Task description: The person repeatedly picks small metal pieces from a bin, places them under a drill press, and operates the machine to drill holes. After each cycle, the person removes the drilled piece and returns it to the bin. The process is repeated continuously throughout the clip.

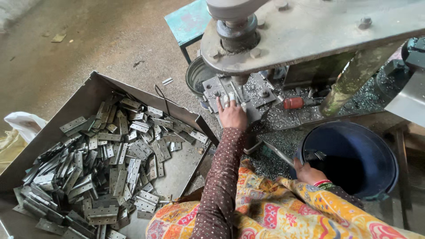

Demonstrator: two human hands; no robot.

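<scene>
My left hand (231,114) reaches forward to the press machine's die block (221,88), its fingers pressing a flat metal hinge plate (237,95) under the punch (239,26). Some fingertips are wrapped in white tape. My right hand (307,171) rests at the rim of a dark blue bucket (380,150), fingers curled on a small metal piece at the bucket's edge. Brown dotted sleeves and a yellow patterned cloth cover my arms and lap.
A large sheet-metal tray (88,88) at the left holds a heap of several grey hinge plates (110,163). Metal shavings (283,119) litter the machine bed. A grey pot (195,75), a teal stool (186,22) and a white sack (22,124) stand around.
</scene>
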